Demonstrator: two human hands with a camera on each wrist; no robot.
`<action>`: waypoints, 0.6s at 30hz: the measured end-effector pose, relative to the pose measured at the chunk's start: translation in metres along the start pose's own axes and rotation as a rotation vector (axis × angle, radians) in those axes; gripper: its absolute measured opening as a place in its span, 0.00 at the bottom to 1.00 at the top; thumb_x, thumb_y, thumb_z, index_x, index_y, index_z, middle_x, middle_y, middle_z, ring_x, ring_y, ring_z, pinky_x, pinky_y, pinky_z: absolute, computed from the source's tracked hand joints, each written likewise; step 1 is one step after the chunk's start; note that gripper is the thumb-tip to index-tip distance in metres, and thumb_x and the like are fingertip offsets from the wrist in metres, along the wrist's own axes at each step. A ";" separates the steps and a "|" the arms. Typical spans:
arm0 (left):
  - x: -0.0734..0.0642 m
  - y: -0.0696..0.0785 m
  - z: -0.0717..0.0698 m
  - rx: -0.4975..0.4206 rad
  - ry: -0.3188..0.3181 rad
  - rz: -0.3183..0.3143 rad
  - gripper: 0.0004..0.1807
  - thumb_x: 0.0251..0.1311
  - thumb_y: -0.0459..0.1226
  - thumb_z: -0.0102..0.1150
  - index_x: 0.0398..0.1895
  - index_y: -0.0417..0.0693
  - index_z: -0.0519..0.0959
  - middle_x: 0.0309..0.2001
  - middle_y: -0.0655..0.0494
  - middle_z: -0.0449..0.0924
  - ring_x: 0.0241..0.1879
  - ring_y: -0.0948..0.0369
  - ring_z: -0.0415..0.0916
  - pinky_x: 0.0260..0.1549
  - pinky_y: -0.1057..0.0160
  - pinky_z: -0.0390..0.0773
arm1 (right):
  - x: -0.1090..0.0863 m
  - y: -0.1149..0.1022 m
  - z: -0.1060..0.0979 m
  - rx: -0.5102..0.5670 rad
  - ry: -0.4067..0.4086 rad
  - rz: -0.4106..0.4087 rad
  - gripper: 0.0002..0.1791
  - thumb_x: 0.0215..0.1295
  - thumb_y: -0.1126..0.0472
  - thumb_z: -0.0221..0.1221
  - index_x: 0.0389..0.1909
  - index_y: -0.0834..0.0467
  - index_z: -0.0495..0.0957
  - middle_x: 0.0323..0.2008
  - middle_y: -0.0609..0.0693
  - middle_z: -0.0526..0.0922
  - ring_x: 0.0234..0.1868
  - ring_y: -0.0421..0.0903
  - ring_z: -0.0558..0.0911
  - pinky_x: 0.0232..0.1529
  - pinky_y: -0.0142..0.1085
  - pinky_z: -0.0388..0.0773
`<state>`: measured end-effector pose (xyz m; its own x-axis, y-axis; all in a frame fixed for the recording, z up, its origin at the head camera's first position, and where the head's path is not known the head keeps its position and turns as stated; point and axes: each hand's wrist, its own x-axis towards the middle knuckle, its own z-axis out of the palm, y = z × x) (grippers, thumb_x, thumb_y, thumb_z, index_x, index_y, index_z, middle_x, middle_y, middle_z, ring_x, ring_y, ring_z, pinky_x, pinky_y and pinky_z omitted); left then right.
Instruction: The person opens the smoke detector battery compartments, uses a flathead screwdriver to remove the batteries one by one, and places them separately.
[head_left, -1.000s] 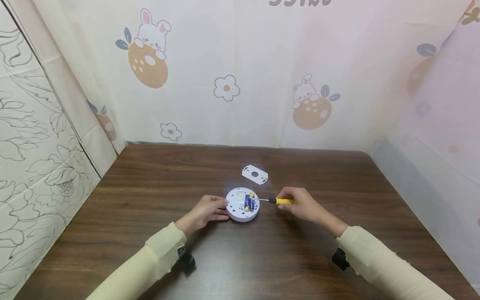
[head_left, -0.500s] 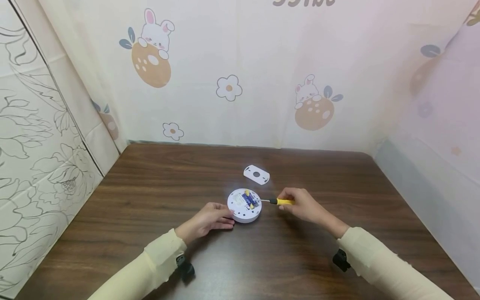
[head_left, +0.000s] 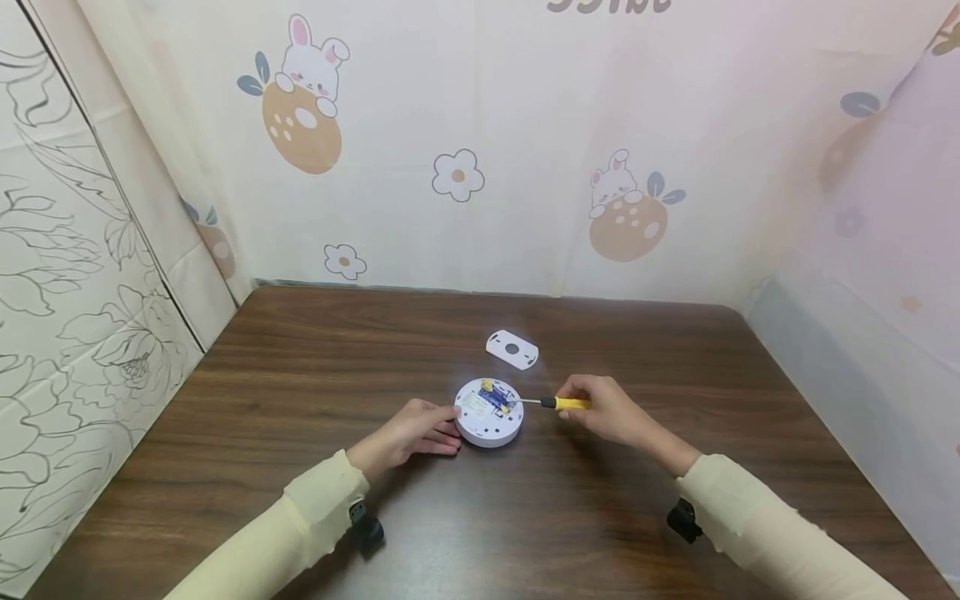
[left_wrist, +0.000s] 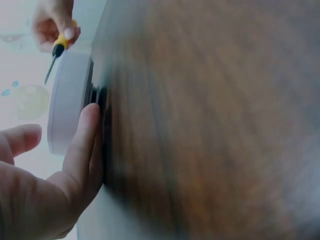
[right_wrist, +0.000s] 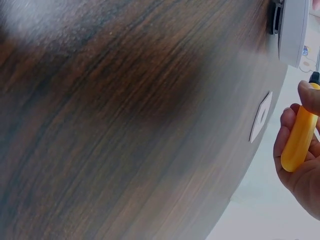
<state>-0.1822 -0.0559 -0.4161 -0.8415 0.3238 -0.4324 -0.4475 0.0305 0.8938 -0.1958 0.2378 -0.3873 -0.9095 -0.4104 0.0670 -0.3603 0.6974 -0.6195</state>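
Observation:
A round white device (head_left: 472, 432), which looks like a smoke alarm, lies on the table with its open battery bay facing up. Blue and yellow batteries (head_left: 495, 398) show in the bay. My left hand (head_left: 415, 429) is at the device's left side. In the left wrist view, its straight fingers (left_wrist: 82, 145) touch the lower edge, while the thumb (left_wrist: 25, 138) stands off it. My right hand (head_left: 607, 407) holds a screwdriver (head_left: 572, 403) by the yellow handle, its shaft pointing left over the batteries. In the head view the tip appears to reach them; exact contact is unclear.
An oblong white plate (head_left: 512, 349) with a round central hole lies behind the device. The brown wooden table (head_left: 322, 367) ends at a curtain (head_left: 525, 217) printed with rabbits and flowers.
The device has turned counterclockwise, the batteries swinging from nearly upright to slanted in the head view. My left hand went slightly right, then back left. The right hand and screwdriver stay nearly still.

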 end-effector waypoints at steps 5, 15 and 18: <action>0.011 0.003 -0.005 -0.023 0.042 0.039 0.19 0.57 0.35 0.53 0.45 0.24 0.67 0.31 0.43 0.75 0.26 0.57 0.76 0.35 0.58 0.81 | 0.000 -0.001 0.001 -0.003 0.002 -0.015 0.09 0.49 0.65 0.64 0.28 0.51 0.75 0.27 0.43 0.76 0.29 0.43 0.73 0.32 0.32 0.75; 0.011 0.001 -0.004 -0.025 -0.008 0.053 0.18 0.56 0.30 0.53 0.45 0.23 0.67 0.31 0.43 0.75 0.28 0.56 0.77 0.36 0.58 0.80 | 0.003 0.001 -0.001 -0.042 -0.015 -0.025 0.09 0.49 0.65 0.64 0.29 0.51 0.75 0.27 0.42 0.75 0.29 0.42 0.73 0.32 0.31 0.76; 0.007 0.000 -0.003 -0.029 -0.030 0.035 0.19 0.56 0.31 0.53 0.46 0.23 0.67 0.30 0.43 0.76 0.28 0.55 0.78 0.36 0.58 0.80 | 0.005 -0.001 -0.003 -0.046 -0.024 -0.035 0.09 0.49 0.66 0.63 0.29 0.51 0.75 0.27 0.43 0.75 0.28 0.42 0.73 0.31 0.32 0.76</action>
<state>-0.1885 -0.0566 -0.4197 -0.8478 0.3520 -0.3967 -0.4266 -0.0084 0.9044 -0.2008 0.2368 -0.3841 -0.8909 -0.4490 0.0688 -0.4017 0.7082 -0.5806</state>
